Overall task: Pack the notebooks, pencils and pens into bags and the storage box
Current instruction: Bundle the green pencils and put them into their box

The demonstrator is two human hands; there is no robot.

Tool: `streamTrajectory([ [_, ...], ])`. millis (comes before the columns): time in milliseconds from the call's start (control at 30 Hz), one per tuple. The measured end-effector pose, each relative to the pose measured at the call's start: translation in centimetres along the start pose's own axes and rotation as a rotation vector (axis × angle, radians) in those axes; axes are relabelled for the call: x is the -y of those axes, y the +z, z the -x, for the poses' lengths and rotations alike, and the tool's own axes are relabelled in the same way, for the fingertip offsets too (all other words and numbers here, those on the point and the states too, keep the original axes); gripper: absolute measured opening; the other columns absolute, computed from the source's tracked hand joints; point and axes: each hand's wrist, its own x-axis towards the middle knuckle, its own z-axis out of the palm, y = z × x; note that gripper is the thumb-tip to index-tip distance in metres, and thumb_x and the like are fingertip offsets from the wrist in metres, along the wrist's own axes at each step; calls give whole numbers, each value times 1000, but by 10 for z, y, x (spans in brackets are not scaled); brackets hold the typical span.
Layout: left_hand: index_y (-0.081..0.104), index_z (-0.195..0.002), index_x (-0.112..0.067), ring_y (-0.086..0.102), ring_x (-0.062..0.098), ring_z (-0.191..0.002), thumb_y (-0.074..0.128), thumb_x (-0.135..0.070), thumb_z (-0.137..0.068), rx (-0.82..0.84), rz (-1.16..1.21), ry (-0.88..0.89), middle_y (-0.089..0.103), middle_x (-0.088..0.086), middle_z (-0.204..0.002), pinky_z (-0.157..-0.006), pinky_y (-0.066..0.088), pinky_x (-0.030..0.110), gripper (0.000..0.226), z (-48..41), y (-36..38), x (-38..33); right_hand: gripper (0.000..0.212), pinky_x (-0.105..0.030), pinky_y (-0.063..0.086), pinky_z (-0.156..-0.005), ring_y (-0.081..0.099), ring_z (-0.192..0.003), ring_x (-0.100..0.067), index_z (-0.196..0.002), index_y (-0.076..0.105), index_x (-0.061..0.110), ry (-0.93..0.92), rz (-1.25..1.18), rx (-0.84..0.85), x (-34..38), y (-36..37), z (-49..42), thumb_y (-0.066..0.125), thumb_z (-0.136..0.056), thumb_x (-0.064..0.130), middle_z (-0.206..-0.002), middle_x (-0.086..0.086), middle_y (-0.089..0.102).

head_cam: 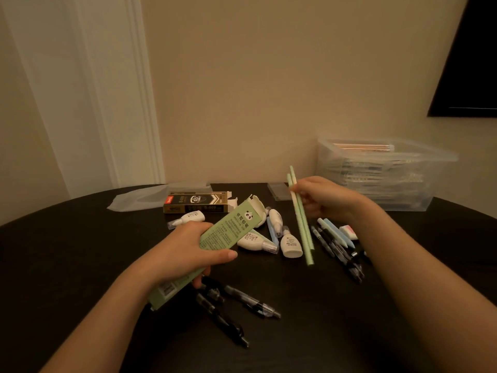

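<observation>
My left hand [188, 251] grips a long green pencil box [226, 235] with a panda print, tilted with its open flap end pointing up and right. My right hand [322, 197] pinches two pale green pencils [302, 227] that slant down over the table, right of the box's open end. A clear storage box [403, 195] stands at the back right with packed items stacked inside. Black pens [242, 305] lie on the dark table [80, 265] below my left hand, and more pens with pale blue pencils [336, 238] lie under my right forearm.
Several white correction tape dispensers [290, 244] lie between my hands. A black and gold pen box [196, 201] and a clear plastic bag [145, 197] sit at the back. A small eraser [349, 231] lies to the right. A wall rises right behind the table.
</observation>
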Motion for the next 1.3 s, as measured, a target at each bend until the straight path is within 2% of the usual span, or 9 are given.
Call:
streamTrajectory([
  [67, 53, -116, -27, 61, 11, -50, 67, -41, -80, 17, 18, -13, 66, 4, -72, -53, 50, 22, 41, 1, -1, 1, 30, -16, 20, -37, 25, -36, -5, -71, 44, 10, -89, -319, 13, -3, 10, 6, 39, -100, 16, -50, 4, 36],
  [167, 52, -116, -29, 61, 14, -52, 67, -42, -79, 44, 39, -21, 67, 4, -71, -53, 51, 23, 42, 1, -3, 2, 28, -15, 28, -36, 31, -37, -4, -76, 49, 9, -219, -673, -41, -12, 23, 8, 40, -100, 21, -55, 2, 42],
  [300, 53, -112, -31, 60, 13, -51, 67, -42, -79, 75, 51, -24, 67, 2, -68, -55, 51, 24, 37, 2, -2, -1, 26, -16, 28, -37, 32, -38, -5, -79, 48, 11, -318, -942, -273, -23, 35, 9, 39, -101, 21, -59, 2, 43],
  [400, 52, -108, -35, 60, 12, -51, 66, -42, -80, 86, 49, -16, 66, 2, -69, -55, 51, 24, 33, 2, 0, -2, 25, -18, 27, -43, 31, -44, -6, -80, 47, 14, -354, -938, -445, -29, 32, 14, 38, -102, 22, -63, 1, 39],
  [500, 51, -109, -37, 60, 13, -52, 66, -41, -80, 86, 25, -8, 66, 3, -72, -56, 52, 24, 33, 3, 2, -2, 24, -20, 26, -48, 31, -49, -7, -82, 47, 15, -337, -890, -511, -34, 32, 21, 38, -102, 23, -65, 1, 39],
  [633, 50, -115, -33, 61, 14, -54, 66, -44, -78, 112, 9, -13, 68, 5, -77, -56, 52, 25, 41, 2, 3, -3, 22, -19, 28, -47, 33, -48, -7, -83, 50, 16, -336, -839, -462, -36, 37, 25, 40, -101, 25, -66, 2, 41],
  [800, 50, -107, -36, 60, 12, -52, 66, -41, -80, 176, 32, -16, 66, 2, -69, -55, 52, 25, 31, 2, 6, -4, 21, -18, 29, -46, 33, -49, -7, -83, 52, 17, -346, -770, -402, -35, 45, 27, 42, -100, 24, -63, 4, 42],
  [1100, 50, -101, -35, 60, 11, -51, 65, -40, -82, 214, 42, -33, 65, 1, -68, -57, 52, 24, 26, 3, 8, -8, 20, -17, 33, -47, 36, -49, -7, -83, 54, 14, -341, -679, -418, -32, 39, 31, 44, -99, 21, -63, 2, 45],
  [1300, 50, -110, -28, 60, 11, -52, 66, -40, -81, 224, 20, -58, 66, 3, -72, -57, 51, 24, 35, 4, 10, -8, 19, -12, 30, -40, 37, -48, -5, -86, 56, 14, -338, -634, -410, -34, 35, 32, 45, -99, 20, -64, 2, 48],
])
